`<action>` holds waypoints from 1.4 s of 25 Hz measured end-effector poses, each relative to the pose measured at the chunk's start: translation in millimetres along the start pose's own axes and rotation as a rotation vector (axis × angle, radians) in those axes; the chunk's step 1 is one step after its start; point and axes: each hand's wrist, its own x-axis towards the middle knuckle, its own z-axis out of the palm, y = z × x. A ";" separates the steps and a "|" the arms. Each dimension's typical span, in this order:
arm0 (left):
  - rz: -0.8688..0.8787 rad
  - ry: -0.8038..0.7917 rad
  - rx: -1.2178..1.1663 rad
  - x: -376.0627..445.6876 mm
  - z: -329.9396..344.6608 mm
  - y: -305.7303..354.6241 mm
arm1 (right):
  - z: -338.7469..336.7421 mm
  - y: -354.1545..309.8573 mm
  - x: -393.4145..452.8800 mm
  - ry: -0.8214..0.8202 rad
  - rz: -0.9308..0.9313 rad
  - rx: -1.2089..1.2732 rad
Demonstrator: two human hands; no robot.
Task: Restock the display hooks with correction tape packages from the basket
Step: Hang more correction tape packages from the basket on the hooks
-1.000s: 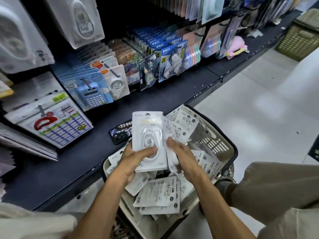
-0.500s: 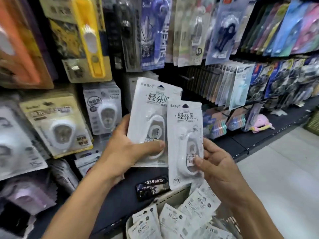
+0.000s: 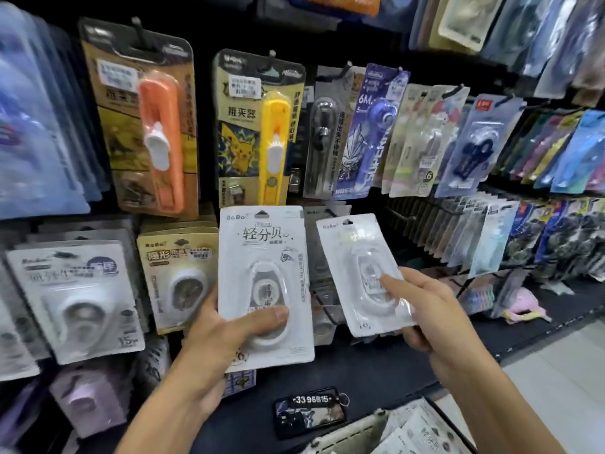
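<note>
Hands each gripping one pack: left hand (image 3: 209, 348) centre pack (image 3: 263, 286), right hand (image 3: 432, 316) tilted pack (image 3: 363, 273). Advice: line hang-hole with hook, slide straight.

Two hands in view: left hand (image 3: 209, 352) and right hand (image 3: 432, 319). Each grips one white correction tape package: one in the left (image 3: 263, 283), one in the right (image 3: 363, 273); two held in all. Below the right hand, one basket (image 3: 353, 432) holds further packages (image 3: 422, 434), number not countable. Between and below the hands lies one phone (image 3: 309, 411). Above the left hand hang one orange clip dispenser pack (image 3: 144, 116) and one yellow clip dispenser pack (image 3: 258, 126), front cards only counted.
</note>
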 end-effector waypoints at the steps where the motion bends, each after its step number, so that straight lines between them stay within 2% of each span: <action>1: -0.008 -0.013 -0.012 1.0 -1.3 -0.7 | -1.8 2.2 -3.5 0.007 0.006 -0.004; 8: -0.044 -0.116 -0.020 6.5 6.7 -6.3 | 12.8 -3.6 -0.5 0.025 0.021 -0.004; 12: -0.032 -0.120 -0.052 10.4 6.2 -7.2 | -8.2 -15.2 2.2 0.075 0.097 0.053; 18: -0.014 -0.137 -0.056 12.5 15.5 -9.3 | 5.2 -9.5 8.1 0.065 0.078 -0.067; 22: 0.001 -0.160 -0.078 13.4 21.6 -15.3 | 25.4 0.7 14.3 0.071 0.221 0.040; 24: 0.015 -0.175 -0.082 13.9 22.7 -16.3 | 28.0 10.1 4.1 0.124 0.080 0.020; 26: 0.045 -0.184 -0.087 14.7 26.0 -16.6 | 36.6 15.4 -13.8 -0.069 -0.050 0.100; 28: 0.070 -0.173 -0.084 17.4 29.4 -16.7 | 45.2 17.3 -24.0 -0.174 -0.079 0.121; 30: 0.077 -0.154 -0.024 17.3 34.3 -16.5 | 51.1 15.1 -26.0 -0.141 -0.133 0.073; 33: 0.106 -0.102 0.260 14.1 39.5 -21.5 | 55.5 10.5 -30.8 -0.147 -0.168 -0.002; 35: 0.050 -0.134 0.226 11.8 39.7 -22.7 | 55.6 10.1 -31.9 -0.152 -0.112 0.095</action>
